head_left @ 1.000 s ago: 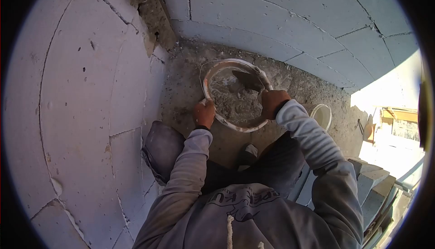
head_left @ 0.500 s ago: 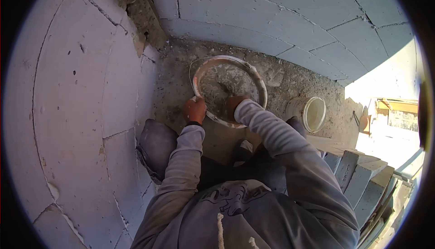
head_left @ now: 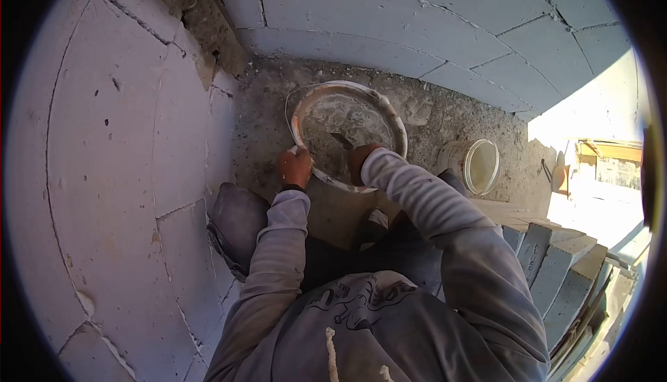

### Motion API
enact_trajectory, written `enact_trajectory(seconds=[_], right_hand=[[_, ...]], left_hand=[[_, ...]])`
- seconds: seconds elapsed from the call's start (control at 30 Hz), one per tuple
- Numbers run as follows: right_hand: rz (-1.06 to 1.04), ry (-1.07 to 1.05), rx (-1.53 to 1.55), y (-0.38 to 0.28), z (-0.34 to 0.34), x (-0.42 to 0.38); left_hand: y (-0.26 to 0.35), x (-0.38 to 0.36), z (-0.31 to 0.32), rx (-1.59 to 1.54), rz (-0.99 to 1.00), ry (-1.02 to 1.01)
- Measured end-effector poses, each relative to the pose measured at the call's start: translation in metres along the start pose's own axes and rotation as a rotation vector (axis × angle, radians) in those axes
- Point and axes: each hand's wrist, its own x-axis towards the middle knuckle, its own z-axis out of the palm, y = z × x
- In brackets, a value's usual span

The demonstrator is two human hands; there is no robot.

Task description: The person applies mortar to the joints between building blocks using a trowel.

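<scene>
A large round tub point(head_left: 401, 128) with a mortar-smeared rim and a thin wire handle stands on the floor in front of me. Grey, wet-looking material lines its inside. My left hand point(head_left: 296, 168) is closed on the rim at the near left. My right hand point(head_left: 361, 162) is closed inside the near right part of the tub, around a tool whose dark blade point(head_left: 341, 140) points up and left over the material. The tool's handle is hidden in the hand.
A smaller white bucket point(head_left: 481, 166) stands right of the tub. Grey blocks point(head_left: 556, 271) are stacked at the lower right. Block walls rise on the left point(head_left: 104, 173) and at the back point(head_left: 389, 20). A wooden-framed object point(head_left: 611, 151) lies in sunlight at the far right.
The view has shifted slightly. More of the dark blade shows beside my right hand inside the tub. My left hand keeps its hold on the rim.
</scene>
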Motion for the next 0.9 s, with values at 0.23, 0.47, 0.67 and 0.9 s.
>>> enact_trajectory(seconds=[0.23, 0.47, 0.67, 0.9], right_hand=[[0.046, 0.135, 0.322, 0.082, -0.025, -0.106], [-0.248, 0.058, 0.184, 0.008, 0.027, 0.020], [0.130, 0.088, 0.190, 0.067, -0.024, -0.113], [-0.317, -0.089, -0.028, 0.059, 0.090, 0.084]], left_hand=[[0.003, -0.008, 0.001, 0.081, 0.148, 0.088], [-0.006, -0.012, 0.002, 0.082, 0.129, 0.112], [-0.001, -0.007, 0.000, -0.081, 0.089, 0.072], [-0.033, 0.009, 0.017, -0.047, 0.270, 0.145]])
